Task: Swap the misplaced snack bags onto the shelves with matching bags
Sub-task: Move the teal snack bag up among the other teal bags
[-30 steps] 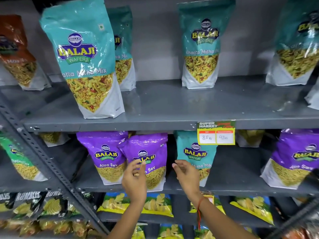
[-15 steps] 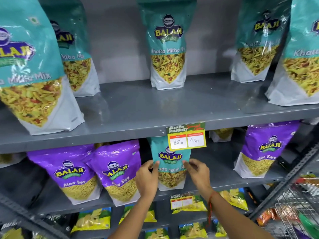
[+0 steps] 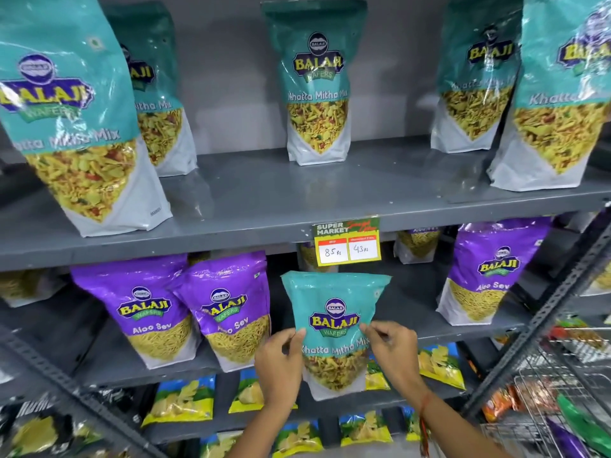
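Held bag: we see a teal Khatta Mitha Mix bag (image 3: 334,328) upright in front of the middle shelf (image 3: 99,355), its lower edge overlapping the shelf's front lip; we cannot tell whether it touches the shelf.
Left hand (image 3: 279,365): we see its fingers closed in a pinch on the bag's left edge, thumb on the printed face near the logo.
Right hand (image 3: 393,352): we see its fingertips pinching the bag's right edge at about the same height; a red thread (image 3: 425,404) circles the wrist.
Middle-shelf neighbours: we note two purple Aloo Sev bags (image 3: 155,312) standing just left of the held bag, the nearer one close beside the left hand, and a third Aloo Sev bag (image 3: 492,272) well apart to the right.
Upper shelf (image 3: 281,193): we count five teal Khatta Mitha Mix bags (image 3: 317,90) standing upright, with bare shelf in front of the central one.
Price tag (image 3: 347,242): we read 85 and 43 on a yellow label fixed to the upper shelf's front edge, directly above the held bag.
Lower shelves: we see small yellow-and-green packets (image 3: 180,401) lying in rows below.
Right margin: we see a wire cart (image 3: 555,391) holding assorted packets.
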The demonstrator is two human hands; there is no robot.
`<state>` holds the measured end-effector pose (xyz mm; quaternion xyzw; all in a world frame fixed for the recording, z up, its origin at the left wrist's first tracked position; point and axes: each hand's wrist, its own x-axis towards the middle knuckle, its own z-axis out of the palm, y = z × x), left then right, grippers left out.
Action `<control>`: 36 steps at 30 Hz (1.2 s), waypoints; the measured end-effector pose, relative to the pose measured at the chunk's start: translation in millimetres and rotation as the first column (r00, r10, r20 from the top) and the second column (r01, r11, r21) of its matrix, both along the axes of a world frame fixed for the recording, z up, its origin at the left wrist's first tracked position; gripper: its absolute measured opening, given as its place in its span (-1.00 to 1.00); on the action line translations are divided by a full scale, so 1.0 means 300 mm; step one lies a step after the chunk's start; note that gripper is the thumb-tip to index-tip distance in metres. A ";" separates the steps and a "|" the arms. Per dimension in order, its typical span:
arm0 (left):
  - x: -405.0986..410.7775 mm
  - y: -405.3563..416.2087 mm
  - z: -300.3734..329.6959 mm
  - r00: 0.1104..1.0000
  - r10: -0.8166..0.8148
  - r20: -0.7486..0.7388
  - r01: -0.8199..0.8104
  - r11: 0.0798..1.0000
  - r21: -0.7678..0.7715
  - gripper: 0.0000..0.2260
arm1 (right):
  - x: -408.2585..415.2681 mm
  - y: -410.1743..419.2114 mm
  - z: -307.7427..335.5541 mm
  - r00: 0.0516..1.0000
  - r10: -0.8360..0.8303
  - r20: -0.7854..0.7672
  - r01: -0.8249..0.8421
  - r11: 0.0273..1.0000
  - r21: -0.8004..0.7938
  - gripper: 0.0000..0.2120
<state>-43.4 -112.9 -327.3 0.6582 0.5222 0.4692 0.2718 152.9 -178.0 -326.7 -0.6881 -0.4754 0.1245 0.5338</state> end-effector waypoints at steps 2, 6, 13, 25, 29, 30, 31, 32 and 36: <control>-0.022 -0.064 0.017 0.997 0.000 0.076 0.000 1.000 0.005 -0.74 | -0.010 -0.060 0.012 0.995 -0.016 0.097 0.015 1.000 0.011 -0.60; -0.048 -0.162 0.131 0.963 -0.003 0.269 -0.031 0.992 0.125 -0.93 | -0.039 -0.131 0.126 0.988 -0.047 0.144 0.018 0.981 0.194 -0.77; -0.054 -0.100 0.544 0.902 -0.127 0.412 -0.038 0.929 0.369 -0.80 | -0.036 -0.084 0.580 0.962 -0.089 0.258 -0.059 0.856 0.513 -0.83; 0.023 0.275 1.110 0.915 -0.104 0.391 -0.146 0.816 0.559 -0.92 | 0.016 0.262 1.119 0.981 -0.037 0.192 -0.096 0.766 0.636 -0.69; 0.047 0.355 1.124 0.931 -0.039 0.363 -0.173 0.829 0.532 -0.91 | 0.046 0.373 1.112 0.988 -0.004 0.152 -0.088 0.801 0.592 -0.71; 0.051 0.366 1.120 0.937 -0.017 0.350 -0.182 0.831 0.526 -0.88 | 0.052 0.394 1.100 0.990 0.001 0.142 -0.084 0.811 0.579 -0.74; 0.054 0.378 1.112 0.943 0.008 0.334 -0.192 0.831 0.522 -0.85 | 0.057 0.413 1.087 0.991 0.009 0.137 -0.085 0.822 0.563 -0.76; 0.056 0.389 1.103 0.947 0.026 0.319 -0.199 0.830 0.521 -0.83 | 0.062 0.430 1.073 0.992 0.020 0.128 -0.087 0.833 0.547 -0.75; 0.061 0.424 1.077 0.951 0.013 0.310 -0.180 0.837 0.517 -0.86 | 0.082 0.471 1.040 0.993 0.104 0.058 -0.119 0.852 0.510 -0.62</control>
